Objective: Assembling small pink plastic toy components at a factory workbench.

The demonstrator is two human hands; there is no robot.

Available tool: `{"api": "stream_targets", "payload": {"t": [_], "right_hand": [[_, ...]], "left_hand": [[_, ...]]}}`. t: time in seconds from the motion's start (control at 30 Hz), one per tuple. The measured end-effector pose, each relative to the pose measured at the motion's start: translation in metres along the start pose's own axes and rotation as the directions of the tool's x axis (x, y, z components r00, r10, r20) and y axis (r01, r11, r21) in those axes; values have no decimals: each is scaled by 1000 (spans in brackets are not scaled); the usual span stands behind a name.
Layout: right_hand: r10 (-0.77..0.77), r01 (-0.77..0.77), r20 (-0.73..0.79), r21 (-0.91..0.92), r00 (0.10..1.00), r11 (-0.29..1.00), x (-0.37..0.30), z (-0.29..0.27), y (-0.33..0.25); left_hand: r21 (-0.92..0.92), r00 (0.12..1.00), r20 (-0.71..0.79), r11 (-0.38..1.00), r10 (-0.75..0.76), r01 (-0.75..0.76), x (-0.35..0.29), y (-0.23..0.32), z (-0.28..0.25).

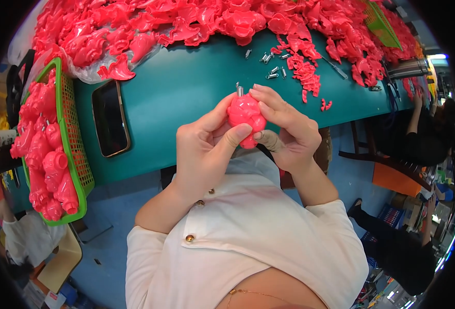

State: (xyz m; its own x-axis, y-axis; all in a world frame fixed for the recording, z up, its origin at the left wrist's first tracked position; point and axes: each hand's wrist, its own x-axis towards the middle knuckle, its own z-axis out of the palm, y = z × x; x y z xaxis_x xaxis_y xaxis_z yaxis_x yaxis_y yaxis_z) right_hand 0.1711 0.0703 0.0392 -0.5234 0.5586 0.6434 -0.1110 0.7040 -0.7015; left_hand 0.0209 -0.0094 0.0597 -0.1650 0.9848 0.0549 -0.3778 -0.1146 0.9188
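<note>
Between my two hands, over the near edge of the green table, is a glossy pink plastic figure part (246, 114). A metal spring (240, 90) stands up from its top end. My left hand (207, 139) grips it from the left, thumb pressed on its lower front. From the other side my right hand (288, 129) closes on it, fingers along the upper side and thumb near the bottom. The thumb of that hand has a covering on its tip. Part of the piece is hidden behind the fingers.
Pink plastic shells (196, 23) heap along the table's far side. Loose springs (273, 72), small pink pieces (305, 74) and a screwdriver (335, 67) lie before them. A phone (110, 118) lies left, beside a green basket (75, 139) of pink parts. Other people sit at both sides.
</note>
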Motion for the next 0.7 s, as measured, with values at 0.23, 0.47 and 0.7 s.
{"api": "stream_targets", "payload": {"t": [0.23,0.47,0.7], "right_hand": [[0,4,-62,58,998,998,-6,12,0],[168,-168,17,36,986,985,-6,8,17],[410,-421,127,79,903,903,-6,22,7]], "left_hand": [[78,998,-30,996,50,-48,-5,2,-1],[275,995,-30,957,100,-87,5,-26,-32],[687,958,72,682,278,-249,-5,-29,-35]]}}
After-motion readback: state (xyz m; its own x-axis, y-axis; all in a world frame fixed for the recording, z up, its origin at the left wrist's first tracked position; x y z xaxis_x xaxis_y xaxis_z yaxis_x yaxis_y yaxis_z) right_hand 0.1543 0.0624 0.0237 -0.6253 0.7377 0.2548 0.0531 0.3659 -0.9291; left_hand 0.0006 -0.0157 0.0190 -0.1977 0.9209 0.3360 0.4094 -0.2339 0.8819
